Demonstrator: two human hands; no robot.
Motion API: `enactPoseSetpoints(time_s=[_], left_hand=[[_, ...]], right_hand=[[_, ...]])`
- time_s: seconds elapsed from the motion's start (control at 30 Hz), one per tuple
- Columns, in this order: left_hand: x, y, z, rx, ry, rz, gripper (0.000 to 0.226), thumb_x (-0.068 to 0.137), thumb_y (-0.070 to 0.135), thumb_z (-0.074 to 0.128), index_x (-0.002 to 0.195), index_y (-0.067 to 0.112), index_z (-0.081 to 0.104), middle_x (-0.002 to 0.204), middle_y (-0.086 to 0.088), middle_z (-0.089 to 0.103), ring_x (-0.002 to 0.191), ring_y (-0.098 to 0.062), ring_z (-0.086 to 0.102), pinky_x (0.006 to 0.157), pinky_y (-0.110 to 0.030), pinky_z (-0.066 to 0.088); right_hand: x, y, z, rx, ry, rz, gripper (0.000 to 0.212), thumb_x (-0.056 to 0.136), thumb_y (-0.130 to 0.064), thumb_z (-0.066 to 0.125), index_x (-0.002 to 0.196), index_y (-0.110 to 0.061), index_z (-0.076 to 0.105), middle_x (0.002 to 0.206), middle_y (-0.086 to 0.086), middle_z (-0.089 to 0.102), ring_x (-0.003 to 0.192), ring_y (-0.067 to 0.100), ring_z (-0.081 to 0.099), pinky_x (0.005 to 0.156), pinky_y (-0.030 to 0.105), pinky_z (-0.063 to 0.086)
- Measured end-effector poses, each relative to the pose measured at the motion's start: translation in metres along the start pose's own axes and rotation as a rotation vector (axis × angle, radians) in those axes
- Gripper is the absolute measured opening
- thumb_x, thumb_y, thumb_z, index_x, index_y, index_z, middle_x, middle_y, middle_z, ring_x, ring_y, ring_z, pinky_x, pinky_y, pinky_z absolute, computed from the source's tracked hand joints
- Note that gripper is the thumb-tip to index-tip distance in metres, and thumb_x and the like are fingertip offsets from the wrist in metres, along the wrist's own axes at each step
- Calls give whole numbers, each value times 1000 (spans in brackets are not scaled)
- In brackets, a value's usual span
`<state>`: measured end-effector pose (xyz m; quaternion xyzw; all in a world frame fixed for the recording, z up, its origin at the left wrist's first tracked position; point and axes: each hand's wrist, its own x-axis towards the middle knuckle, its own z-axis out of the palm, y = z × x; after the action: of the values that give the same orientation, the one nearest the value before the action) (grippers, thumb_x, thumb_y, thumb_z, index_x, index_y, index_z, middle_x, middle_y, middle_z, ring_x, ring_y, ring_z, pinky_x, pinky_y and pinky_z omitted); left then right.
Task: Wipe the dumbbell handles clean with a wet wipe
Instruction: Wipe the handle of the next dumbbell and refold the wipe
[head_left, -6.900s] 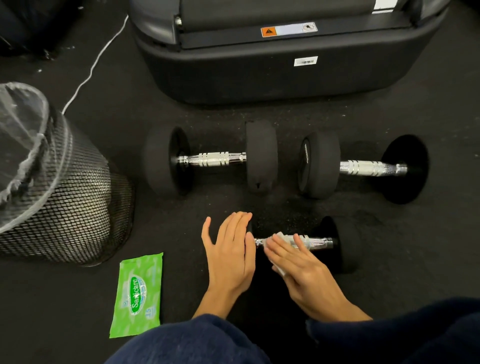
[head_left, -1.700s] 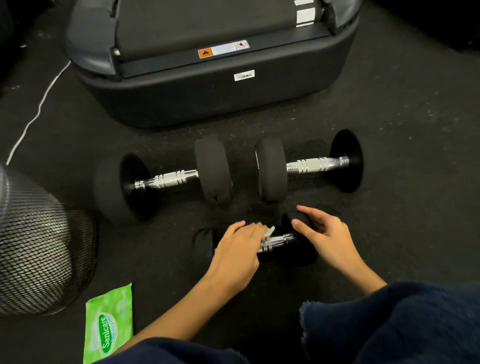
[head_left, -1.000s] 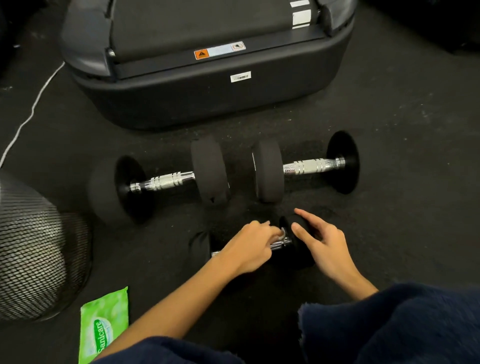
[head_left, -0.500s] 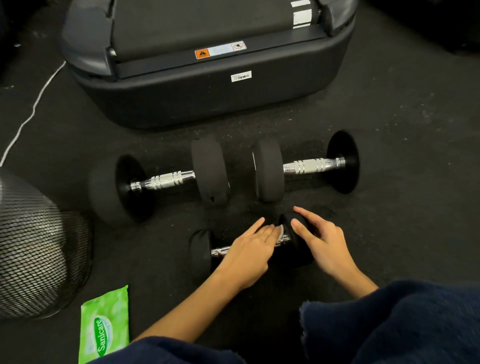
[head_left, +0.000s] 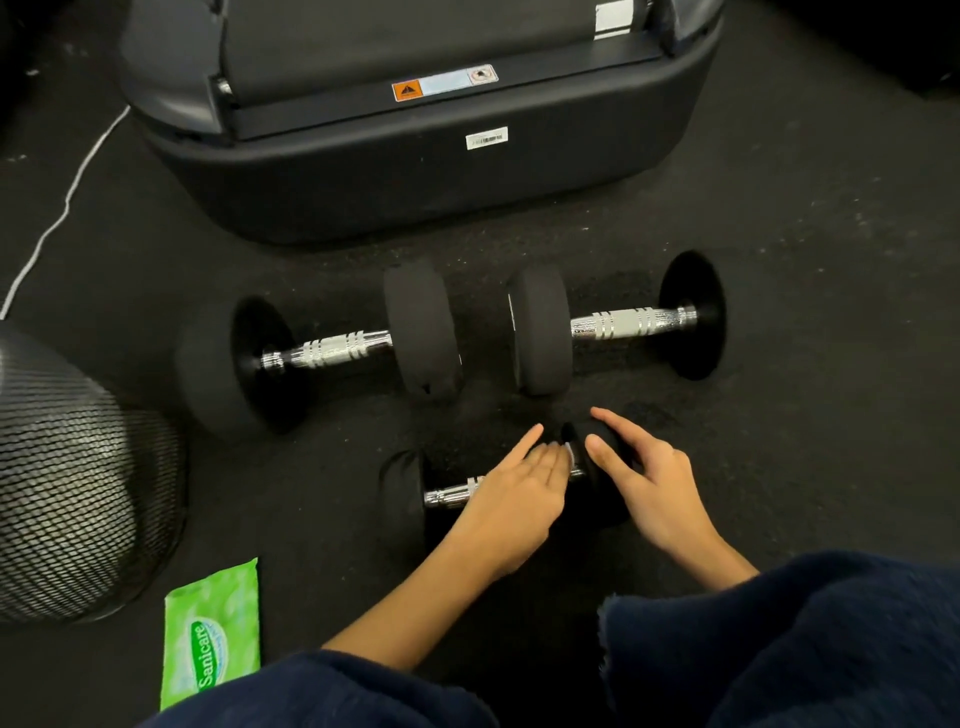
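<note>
The small dumbbell (head_left: 441, 493) lay on the black rubber floor (head_left: 805, 364) just below the middle of the view, its chrome handle running from 8 o'clock to 2 o'clock. The left hand (head_left: 511, 501) lay flat over the handle with straight fingers pressing down on a wet wipe (head_left: 568, 451), of which only a pale sliver showed at the fingertips. At 3 o'clock from it, the right hand (head_left: 652, 483) rested with loosely bent fingers on the dumbbell's right weight, most of which it hid. Toward 12 o'clock two larger dumbbells, the left one (head_left: 332, 351) and the right one (head_left: 623, 322), lay end to end. Beyond them stood a dark machine base (head_left: 415, 182) with a white cable (head_left: 67, 197) at 10 o'clock. A mesh bin (head_left: 78, 493), cut off by the frame, sat at 9 o'clock, a green wipes pack (head_left: 210, 629) at 7 o'clock, partly covered by a navy sleeve (head_left: 322, 691).
</note>
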<state>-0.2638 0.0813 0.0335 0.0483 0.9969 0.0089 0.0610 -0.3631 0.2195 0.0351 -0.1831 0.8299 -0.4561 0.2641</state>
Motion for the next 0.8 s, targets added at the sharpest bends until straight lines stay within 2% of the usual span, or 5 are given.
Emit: enactPoseSetpoints(time_s=[0.27, 0.53, 0.67, 0.73, 0.8], left_hand=[[-27, 22, 34, 0, 187, -67, 50, 90, 6, 34, 137, 1, 50, 142, -16, 51, 135, -26, 46, 117, -47, 26], [-10, 33, 15, 28, 36, -216, 55, 83, 13, 39, 133, -6, 50, 133, -20, 59, 129, -29, 52, 117, -56, 4], [4, 23, 3, 60, 37, -221, 64, 87, 13, 38, 146, -9, 26, 146, -22, 44, 138, -29, 39, 117, -51, -17], [7, 23, 2, 66, 44, -214, 65, 88, 14, 38, 146, -9, 23, 148, -23, 41, 139, -30, 37, 117, -49, -16], [0, 27, 7, 99, 55, -211, 64, 80, 11, 27, 139, -10, 39, 138, -25, 52, 132, -32, 48, 120, -51, -4]], right_hand=[[1, 4, 3, 17, 33, 2, 45, 93, -40, 58, 137, -33, 52, 122, -2, 64, 111, 13, 61, 98, 44, 50], [-3, 2, 5, -23, 48, -21, 45, 94, -35, 57, 139, -30, 50, 126, -3, 62, 112, 10, 58, 101, 36, 47], [-2, 1, 5, -53, 51, -27, 45, 95, -36, 56, 140, -29, 50, 122, -5, 62, 109, 8, 57, 97, 29, 47], [1, 0, 5, -64, 51, -24, 45, 95, -38, 56, 139, -29, 51, 122, -3, 64, 109, 10, 59, 97, 31, 47], [1, 0, 4, -78, 49, -33, 45, 95, -38, 55, 139, -28, 52, 122, -1, 65, 108, 10, 59, 97, 30, 46]])
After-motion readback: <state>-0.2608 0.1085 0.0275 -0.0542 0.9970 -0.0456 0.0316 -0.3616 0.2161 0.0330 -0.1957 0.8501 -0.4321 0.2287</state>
